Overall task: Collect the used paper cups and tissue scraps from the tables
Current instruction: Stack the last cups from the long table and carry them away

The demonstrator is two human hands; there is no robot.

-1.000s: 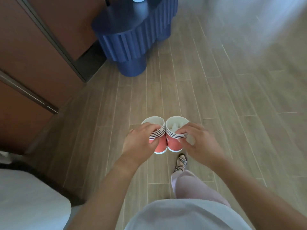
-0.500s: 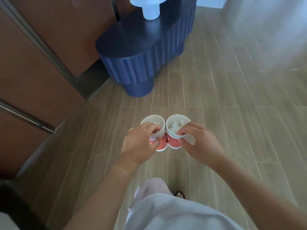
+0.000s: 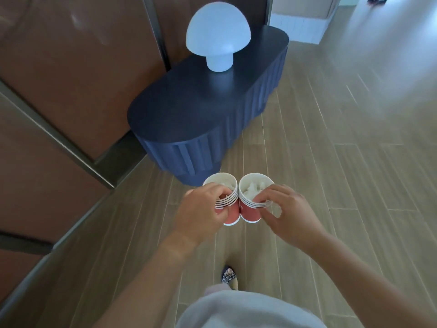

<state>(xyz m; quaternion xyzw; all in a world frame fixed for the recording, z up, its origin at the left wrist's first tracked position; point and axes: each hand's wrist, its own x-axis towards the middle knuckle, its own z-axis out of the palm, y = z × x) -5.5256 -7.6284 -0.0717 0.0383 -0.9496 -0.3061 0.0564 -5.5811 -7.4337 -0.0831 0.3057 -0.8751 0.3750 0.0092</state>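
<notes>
Table (image 3: pixel 189 107) with mushroom lamp (image 3: pixel 218 31) ahead; left hand (image 3: pixel 203 209) clasping left cup stack (image 3: pixel 233 215), right hand (image 3: pixel 290 214) clasping right cup stack (image 3: pixel 250 213).

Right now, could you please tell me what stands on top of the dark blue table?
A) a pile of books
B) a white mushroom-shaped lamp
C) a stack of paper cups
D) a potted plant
B: the white lamp stands on the blue table, while the left hand grips the left cup stack and the right hand grips the right cup stack.
</notes>
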